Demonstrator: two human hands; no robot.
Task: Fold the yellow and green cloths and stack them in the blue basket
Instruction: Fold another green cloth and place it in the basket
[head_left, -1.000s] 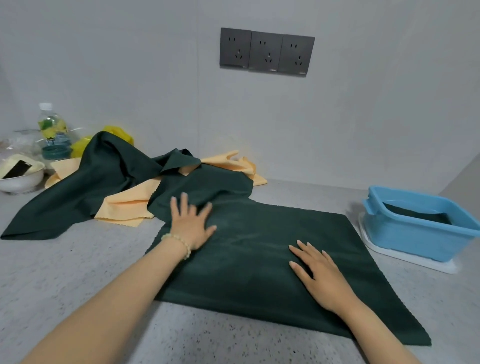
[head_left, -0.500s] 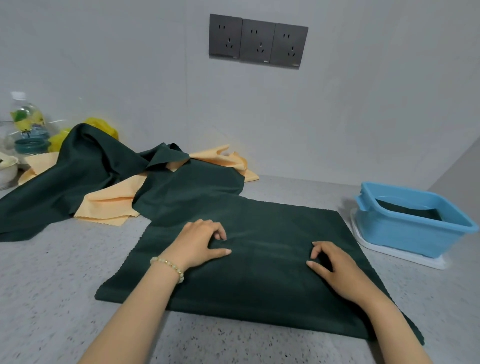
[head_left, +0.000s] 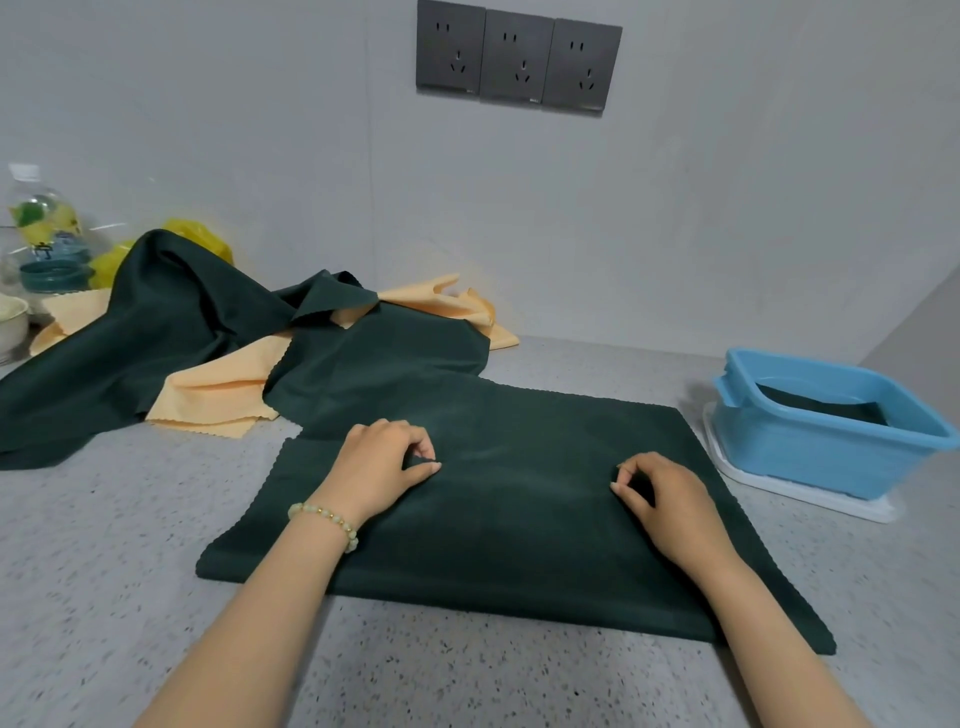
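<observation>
Left hand (head_left: 382, 467) and right hand (head_left: 670, 501) each pinch the flat green cloth (head_left: 519, 540) on the counter (head_left: 104, 545), the pinched folds hidden beneath them. At right, the blue basket (head_left: 810, 457) holds a dark cloth (head_left: 821, 408), mostly hidden by its wall. Yellow cloths (head_left: 218, 395) lie half buried under a green heap (head_left: 156, 322) behind.

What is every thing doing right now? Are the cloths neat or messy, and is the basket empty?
Flat green cloth: lying flat on the counter.
Left hand: pinches the flat green cloth.
Right hand: pinches the flat green cloth.
Crumpled green cloth: messy, in a heap.
Yellow cloth: messy, partly under the heap.
Blue basket: upright, not empty.
Cloth in basket: dark green, lying flat.
Bottle: upright, cap on.
</observation>
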